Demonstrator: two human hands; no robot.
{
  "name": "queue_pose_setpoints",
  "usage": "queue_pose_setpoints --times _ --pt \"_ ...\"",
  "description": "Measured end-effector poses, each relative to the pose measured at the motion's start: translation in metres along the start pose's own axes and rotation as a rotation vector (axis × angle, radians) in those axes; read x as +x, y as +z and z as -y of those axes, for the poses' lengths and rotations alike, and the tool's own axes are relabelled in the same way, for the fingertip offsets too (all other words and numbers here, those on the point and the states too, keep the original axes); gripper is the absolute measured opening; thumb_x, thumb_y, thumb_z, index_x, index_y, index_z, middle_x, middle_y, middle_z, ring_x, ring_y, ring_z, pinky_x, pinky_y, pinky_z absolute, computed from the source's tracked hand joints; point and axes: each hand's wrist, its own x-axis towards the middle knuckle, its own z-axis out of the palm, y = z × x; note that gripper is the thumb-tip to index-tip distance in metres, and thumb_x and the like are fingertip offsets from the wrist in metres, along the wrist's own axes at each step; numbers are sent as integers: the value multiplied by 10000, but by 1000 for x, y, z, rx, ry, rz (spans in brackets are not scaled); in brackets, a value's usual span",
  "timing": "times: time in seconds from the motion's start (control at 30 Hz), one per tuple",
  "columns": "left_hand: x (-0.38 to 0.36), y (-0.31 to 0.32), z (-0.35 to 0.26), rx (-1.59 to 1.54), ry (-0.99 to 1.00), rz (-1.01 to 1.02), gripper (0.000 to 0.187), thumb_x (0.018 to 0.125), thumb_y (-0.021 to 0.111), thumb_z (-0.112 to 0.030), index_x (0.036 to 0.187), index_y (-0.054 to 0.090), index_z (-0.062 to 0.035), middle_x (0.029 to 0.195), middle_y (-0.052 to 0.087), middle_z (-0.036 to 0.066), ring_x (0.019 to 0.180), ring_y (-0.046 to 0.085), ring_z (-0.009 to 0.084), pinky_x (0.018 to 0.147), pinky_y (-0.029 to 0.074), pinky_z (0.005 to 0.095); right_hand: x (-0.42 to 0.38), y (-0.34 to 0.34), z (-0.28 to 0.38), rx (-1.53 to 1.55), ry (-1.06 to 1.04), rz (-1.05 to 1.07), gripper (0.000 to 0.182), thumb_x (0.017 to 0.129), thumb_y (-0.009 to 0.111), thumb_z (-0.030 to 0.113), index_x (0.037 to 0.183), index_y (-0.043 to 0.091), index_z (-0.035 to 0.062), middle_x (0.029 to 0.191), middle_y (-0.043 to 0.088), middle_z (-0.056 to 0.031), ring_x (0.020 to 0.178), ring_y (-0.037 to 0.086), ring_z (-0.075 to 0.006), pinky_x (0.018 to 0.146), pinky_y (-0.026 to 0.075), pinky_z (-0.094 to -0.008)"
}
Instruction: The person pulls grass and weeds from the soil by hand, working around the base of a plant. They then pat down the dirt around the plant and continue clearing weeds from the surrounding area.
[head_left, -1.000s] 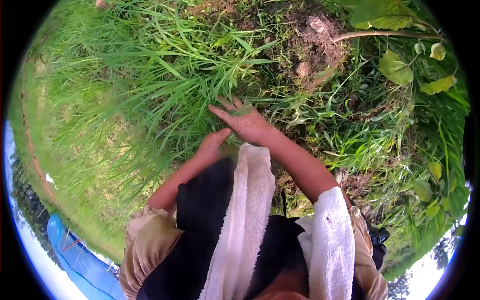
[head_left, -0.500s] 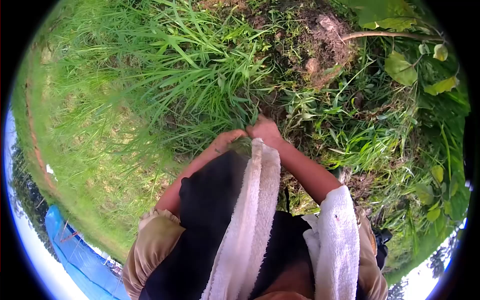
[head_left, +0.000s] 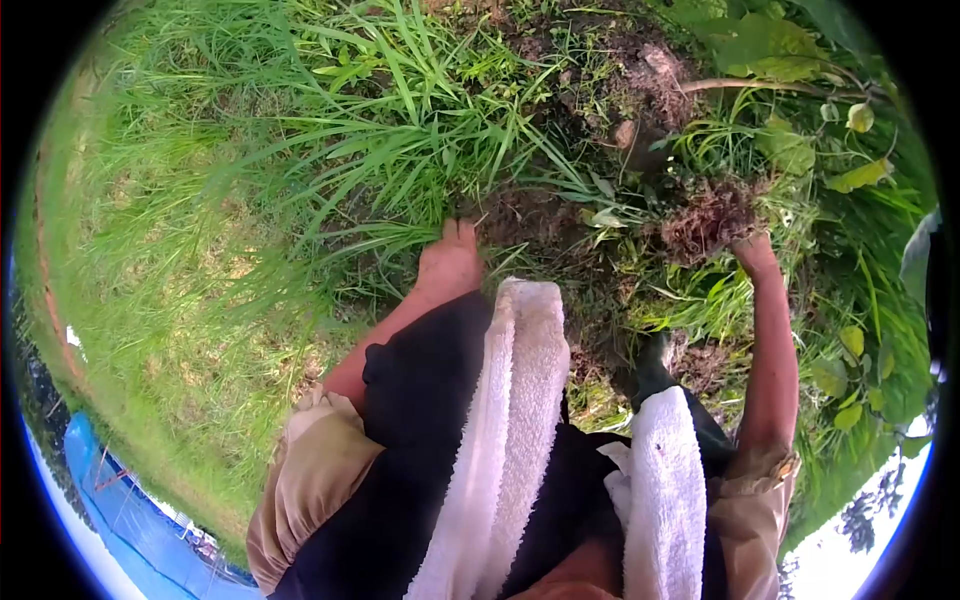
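Note:
My left hand (head_left: 450, 262) is low in the tall green grass (head_left: 400, 150), its fingers bent at the base of the blades, beside a patch of bare soil (head_left: 530, 220). What those fingers hold, if anything, is hidden. Off to the right, my right hand (head_left: 756, 250) is closed on an uprooted grass clump. The brown roots (head_left: 712, 218) of the clump show just left of that hand, with green blades stretching leftward.
A thin branch (head_left: 775, 84) and broad-leaved plants (head_left: 860, 180) stand at the right. White towel ends (head_left: 520, 370) hang from my neck. A blue sheet (head_left: 130, 520) lies far off at the lower left.
My right hand has moved from the middle to the right, and a rooted clump now shows in it. My left hand has shifted slightly and the two hands are now apart.

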Motion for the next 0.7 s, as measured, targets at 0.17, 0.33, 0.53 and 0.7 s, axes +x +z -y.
queue_pose_setpoints --times 0.17,0.33,0.53,0.7 --pt "21 38 45 88 94 -158 154 746 590 -150 837 525 -44 697 593 176 671 614 349 618 496 439 -37 -10 33 -178 -292 -330 322 827 529 150 1127 609 64 1108 615 -148 1008 598 -290 868 464 -398" --pt "17 47 57 -336 75 -226 115 744 550 -136 820 562 -51 666 573 235 642 561 435 592 452 502 -38 -8 43 -307 -34 -25 350 881 467 283 1135 583 73 1054 634 -132 943 617 -274 791 499 -402" --pt "14 73 72 -554 -62 -242 237 767 558 -163 918 607 14 767 597 259 705 590 408 643 466 439 -28 19 108 -690 -208 423 361 831 508 303 1144 597 146 1172 579 -99 1062 552 -273 896 440 -425" --pt "-13 39 50 -582 -165 -192 241 769 578 -155 932 592 22 799 604 218 667 572 364 640 439 377 -23 67 183 -350 -557 179 366 775 541 263 1122 609 168 1140 593 -84 1080 537 -241 848 444 -368"
